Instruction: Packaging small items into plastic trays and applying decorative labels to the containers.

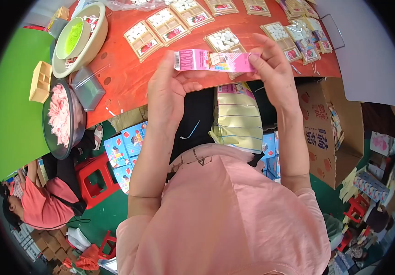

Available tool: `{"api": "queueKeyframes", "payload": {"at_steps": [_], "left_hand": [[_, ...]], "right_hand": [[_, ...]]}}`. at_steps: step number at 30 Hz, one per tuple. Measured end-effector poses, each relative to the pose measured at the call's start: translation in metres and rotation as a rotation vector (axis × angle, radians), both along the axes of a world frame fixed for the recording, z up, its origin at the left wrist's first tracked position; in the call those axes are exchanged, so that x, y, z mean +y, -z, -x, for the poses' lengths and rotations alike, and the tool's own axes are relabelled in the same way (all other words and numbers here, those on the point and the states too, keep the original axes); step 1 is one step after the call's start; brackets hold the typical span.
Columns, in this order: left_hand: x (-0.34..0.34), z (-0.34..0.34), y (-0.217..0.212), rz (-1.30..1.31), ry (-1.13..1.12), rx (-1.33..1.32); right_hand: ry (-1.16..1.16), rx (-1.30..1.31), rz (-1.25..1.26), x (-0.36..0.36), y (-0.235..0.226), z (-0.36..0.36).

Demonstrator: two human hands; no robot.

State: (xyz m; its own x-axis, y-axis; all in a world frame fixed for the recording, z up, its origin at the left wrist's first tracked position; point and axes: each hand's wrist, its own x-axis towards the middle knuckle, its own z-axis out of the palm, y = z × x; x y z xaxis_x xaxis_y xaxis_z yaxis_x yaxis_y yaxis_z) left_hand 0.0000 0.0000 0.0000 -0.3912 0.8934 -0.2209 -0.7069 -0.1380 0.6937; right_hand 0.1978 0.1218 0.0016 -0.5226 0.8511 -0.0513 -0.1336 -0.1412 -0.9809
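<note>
A pink printed paper strip (218,61) is stretched flat between my two hands above the near edge of the red table. My left hand (167,85) pinches its left end, by the barcode. At the other end, my right hand (275,68) holds the strip between thumb and fingers. Just behind it lies a tan compartment tray with small white pieces (225,39), partly covered by the strip. More such trays with white pieces and a strawberry-printed packet stand farther back, among them one tray (136,44) at the left.
The red table (115,59) carries a cream basin (101,32) with a bowl of green bits (73,39). Nearby are a clear plastic box (89,89) and a dark bowl of pink slips (60,114). Wrapped trays (305,43) lie right. A cardboard box (328,133) stands below; another person (46,201) sits left.
</note>
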Motion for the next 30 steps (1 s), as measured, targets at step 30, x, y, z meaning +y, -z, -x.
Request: {"api": "queueKeyframes", "payload": {"at_steps": [30], "left_hand": [[0.023,-0.039,0.047,0.672,0.038,0.746]], "right_hand": [[-0.092,-0.826,-1.221,0.042,0.064,-0.003]]}}
